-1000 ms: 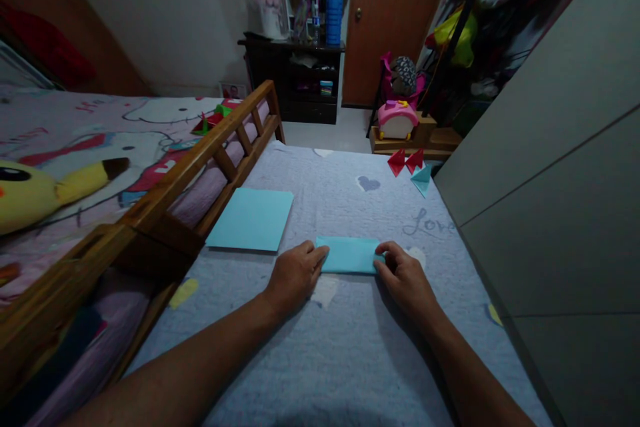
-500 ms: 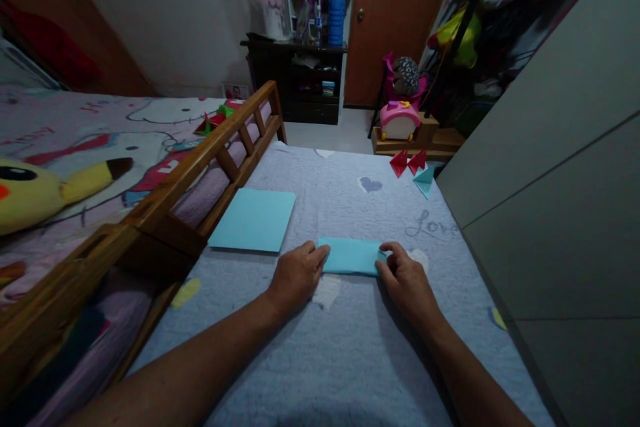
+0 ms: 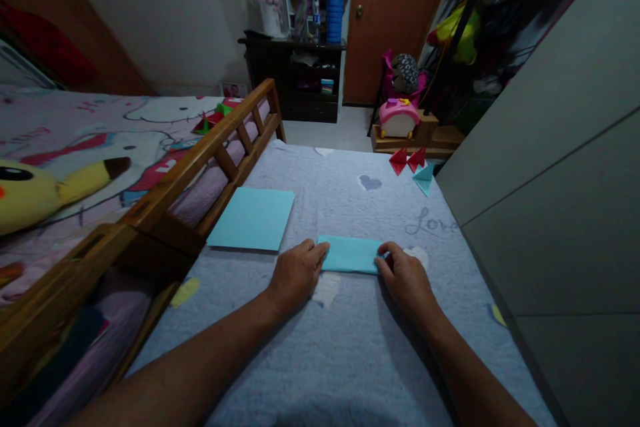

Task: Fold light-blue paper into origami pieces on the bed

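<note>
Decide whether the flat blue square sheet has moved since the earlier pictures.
No: the flat blue square sheet shows no visible shift either way against the wooden rail.

Past the bed's (image 3: 325, 353) far edge, a dark cabinet (image 3: 307, 111) and a brown wooden door (image 3: 395, 20) stand beyond pale floor (image 3: 330, 135). Grey panels (image 3: 555, 147) line its right edge, a wooden guardrail (image 3: 200, 155) its left. Dim light; whitish wall (image 3: 165, 13).

Plain turquoise on the folded paper (image 3: 351, 255) between the fingers (image 3: 320, 253), and on the sheet (image 3: 253, 219) to their left. Pale blue on the cloth (image 3: 345, 353) beneath, printed with a grey heart (image 3: 370, 182), grey lettering (image 3: 427, 221) and yellow patches (image 3: 185, 292). Beyond the fingers, rightward: red on two folded shapes (image 3: 399, 161), turquoise on a third (image 3: 424, 177).
</note>
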`<state>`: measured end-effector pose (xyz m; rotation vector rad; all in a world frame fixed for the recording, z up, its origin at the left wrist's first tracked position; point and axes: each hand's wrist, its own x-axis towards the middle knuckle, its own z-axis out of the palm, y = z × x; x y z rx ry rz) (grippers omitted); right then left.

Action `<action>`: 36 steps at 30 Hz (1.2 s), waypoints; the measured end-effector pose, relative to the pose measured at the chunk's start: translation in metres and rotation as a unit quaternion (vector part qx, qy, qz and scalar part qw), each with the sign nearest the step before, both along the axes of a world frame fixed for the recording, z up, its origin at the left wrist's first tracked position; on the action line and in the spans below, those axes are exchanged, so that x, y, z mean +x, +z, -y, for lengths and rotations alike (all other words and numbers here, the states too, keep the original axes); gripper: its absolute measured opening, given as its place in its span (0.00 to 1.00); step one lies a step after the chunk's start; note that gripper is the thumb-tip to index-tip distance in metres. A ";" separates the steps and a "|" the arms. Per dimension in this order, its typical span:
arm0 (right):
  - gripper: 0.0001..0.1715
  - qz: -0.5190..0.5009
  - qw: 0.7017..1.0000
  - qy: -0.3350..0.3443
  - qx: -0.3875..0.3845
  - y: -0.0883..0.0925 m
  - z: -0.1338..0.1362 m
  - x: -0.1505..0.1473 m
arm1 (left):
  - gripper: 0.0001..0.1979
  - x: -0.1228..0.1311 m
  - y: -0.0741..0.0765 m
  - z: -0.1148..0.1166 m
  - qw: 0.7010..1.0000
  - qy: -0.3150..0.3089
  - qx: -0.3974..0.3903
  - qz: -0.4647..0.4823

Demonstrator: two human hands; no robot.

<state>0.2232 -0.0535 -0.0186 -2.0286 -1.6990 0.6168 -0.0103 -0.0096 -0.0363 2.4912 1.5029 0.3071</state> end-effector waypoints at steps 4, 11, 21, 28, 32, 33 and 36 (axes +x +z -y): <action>0.12 -0.059 0.998 0.013 0.008 0.001 0.002 0.004 | 0.13 0.000 -0.001 0.000 1.000 0.003 0.003 -0.015; 0.25 -0.250 0.968 0.005 0.007 0.001 0.004 0.012 | 0.14 0.001 0.001 0.001 1.000 0.004 -0.005 -0.013; 0.65 -0.463 0.883 -0.032 -0.066 0.009 0.006 0.005 | 0.13 0.002 -0.001 0.001 1.000 0.008 -0.003 -0.002; 0.62 -0.480 0.870 -0.018 -0.110 0.016 0.005 -0.003 | 0.14 0.003 0.003 0.001 1.000 0.007 -0.013 -0.014; 0.58 -0.413 0.903 -0.019 -0.116 0.015 0.002 -0.006 | 0.14 0.003 0.005 0.001 1.000 0.010 -0.016 -0.021; 0.57 -0.404 0.907 -0.020 -0.118 0.014 0.002 -0.005 | 0.13 0.003 0.005 0.001 1.000 0.011 -0.015 -0.022; 0.54 -0.403 0.908 -0.032 -0.112 0.012 0.002 -0.002 | 0.13 0.003 0.005 0.001 0.999 0.011 -0.015 -0.028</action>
